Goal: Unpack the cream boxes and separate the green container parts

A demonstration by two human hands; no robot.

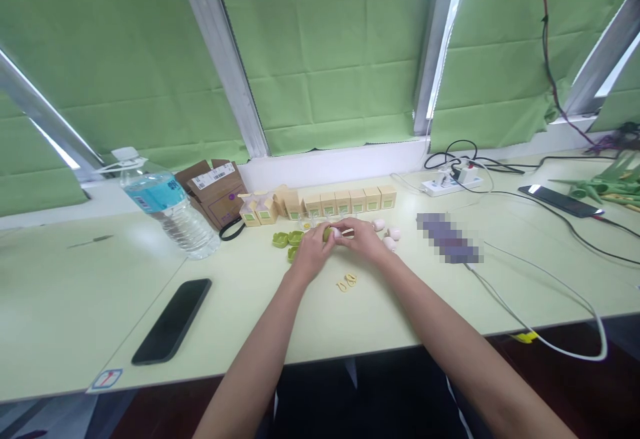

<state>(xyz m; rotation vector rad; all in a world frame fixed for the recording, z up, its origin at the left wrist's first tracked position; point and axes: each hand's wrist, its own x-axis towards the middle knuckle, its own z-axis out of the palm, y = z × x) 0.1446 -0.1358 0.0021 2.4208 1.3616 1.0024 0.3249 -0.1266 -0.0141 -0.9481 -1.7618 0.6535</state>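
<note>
In the head view, two bare hands meet over the middle of the table (270, 319), a bit nearer its back edge than its front edge. The left hand (313, 251) pinches a small green piece (327, 233) in its fingers. The right hand (364, 239) pinches a small pale pink piece (337, 233), and the two pieces touch.

Just left of the hands sit more green cups (281, 240). Just right of them lie more pale pink pieces (394, 233). Some yellow loops (350, 280) lie between the arms, toward the front edge. Behind the hands, a row of little tan boxes (357, 201) stands along the back edge.

To the left, a big water bottle (187, 226) leans beside a brown box (215, 196). A black phone (171, 322) lies flat near the front edge, on the left. A white power strip (440, 187) sits by the back edge, on the right.
</note>
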